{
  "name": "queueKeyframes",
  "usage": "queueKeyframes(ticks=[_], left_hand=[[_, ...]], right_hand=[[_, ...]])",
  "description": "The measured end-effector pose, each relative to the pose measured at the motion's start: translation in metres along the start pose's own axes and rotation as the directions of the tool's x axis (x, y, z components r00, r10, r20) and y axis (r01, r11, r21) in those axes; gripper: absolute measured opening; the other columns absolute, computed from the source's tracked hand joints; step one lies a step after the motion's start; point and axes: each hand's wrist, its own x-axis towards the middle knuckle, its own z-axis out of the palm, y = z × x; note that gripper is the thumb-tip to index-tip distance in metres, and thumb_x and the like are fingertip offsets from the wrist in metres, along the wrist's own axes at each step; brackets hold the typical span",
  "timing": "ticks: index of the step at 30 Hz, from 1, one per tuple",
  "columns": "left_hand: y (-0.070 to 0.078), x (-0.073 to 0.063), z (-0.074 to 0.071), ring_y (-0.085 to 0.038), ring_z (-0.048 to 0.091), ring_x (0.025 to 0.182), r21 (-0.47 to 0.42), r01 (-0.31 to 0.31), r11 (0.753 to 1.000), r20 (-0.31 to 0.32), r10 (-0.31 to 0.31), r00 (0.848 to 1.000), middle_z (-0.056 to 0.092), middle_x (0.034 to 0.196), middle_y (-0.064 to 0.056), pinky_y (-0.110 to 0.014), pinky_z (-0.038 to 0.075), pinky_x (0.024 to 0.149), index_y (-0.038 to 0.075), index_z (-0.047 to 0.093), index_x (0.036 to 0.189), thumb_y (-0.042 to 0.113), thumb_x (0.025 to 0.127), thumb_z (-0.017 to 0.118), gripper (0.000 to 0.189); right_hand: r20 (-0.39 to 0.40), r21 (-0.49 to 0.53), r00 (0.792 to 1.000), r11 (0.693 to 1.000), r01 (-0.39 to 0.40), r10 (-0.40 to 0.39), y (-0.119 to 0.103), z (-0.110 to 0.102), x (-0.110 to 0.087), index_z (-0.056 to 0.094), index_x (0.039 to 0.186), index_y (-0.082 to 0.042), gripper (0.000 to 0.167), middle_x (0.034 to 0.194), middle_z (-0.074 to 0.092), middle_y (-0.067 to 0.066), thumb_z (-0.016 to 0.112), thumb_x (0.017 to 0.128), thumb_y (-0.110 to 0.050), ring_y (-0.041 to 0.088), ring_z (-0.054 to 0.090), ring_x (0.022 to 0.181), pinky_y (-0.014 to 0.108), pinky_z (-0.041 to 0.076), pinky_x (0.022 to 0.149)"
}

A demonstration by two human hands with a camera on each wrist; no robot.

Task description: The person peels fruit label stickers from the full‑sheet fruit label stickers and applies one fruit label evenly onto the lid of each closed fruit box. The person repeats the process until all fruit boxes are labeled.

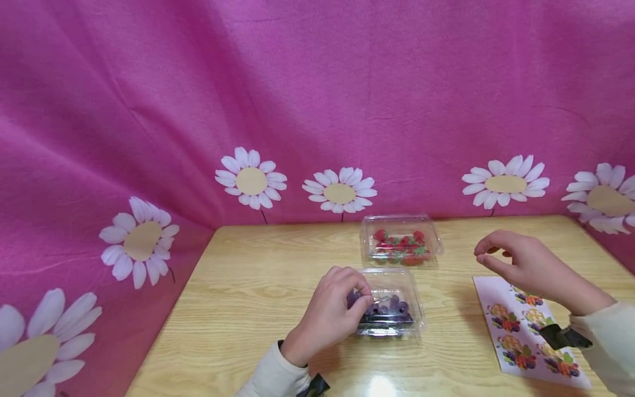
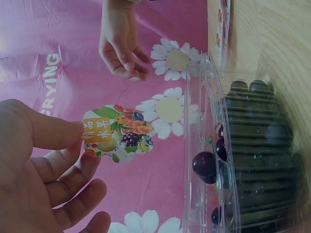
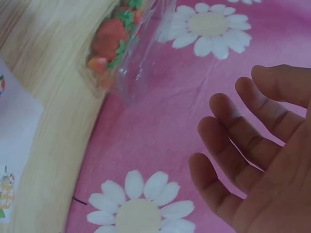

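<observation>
Between thumb and fingertips, my left hand (image 1: pixel 329 309) pinches a fruit-printed sticker (image 2: pixel 119 133) by its edge; the printed face shows in the left wrist view. It is held close over a clear plastic box of dark purple grapes (image 1: pixel 392 309), overlapping its left side in the head view. My right hand (image 1: pixel 528 264) hovers over the far end of a white sticker sheet (image 1: pixel 488 292), fingers loosely bent. In the right wrist view nothing sits between those fingers (image 3: pixel 228 131).
Behind the grapes, a clear box of strawberries (image 1: pixel 402 242) stands near the back edge of the wooden table (image 1: pixel 248 275). A pink cloth (image 1: pixel 317 99) with white daisies rises behind and along the sides. Several fruit stickers remain on the sheet at right.
</observation>
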Motion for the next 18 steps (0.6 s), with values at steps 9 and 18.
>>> queueKeyframes(ticks=[9,18], left_hand=[[0.003,-0.001,0.005,-0.013,0.058,0.095,0.015,-0.078,0.997,-0.003,0.078,0.997,0.070,0.091,0.005,-0.029,0.045,0.093,0.017,0.067,0.078,0.014,0.085,0.074,0.010],[0.005,0.000,0.006,-0.012,0.058,0.096,0.023,-0.106,0.994,-0.015,0.106,0.994,0.069,0.091,0.007,-0.028,0.043,0.095,0.018,0.066,0.077,0.013,0.085,0.074,0.012]], right_hand=[[-0.058,0.070,0.987,0.986,0.153,-0.149,-0.039,0.012,-0.003,0.065,0.092,-0.027,0.030,0.091,0.066,-0.018,0.081,0.077,-0.006,-0.003,0.061,0.086,0.013,0.044,0.074],[-0.066,0.154,0.973,0.961,0.229,-0.221,-0.066,0.024,-0.001,0.064,0.094,-0.027,0.027,0.095,0.065,-0.017,0.078,0.081,-0.007,0.000,0.059,0.088,0.009,0.041,0.080]])
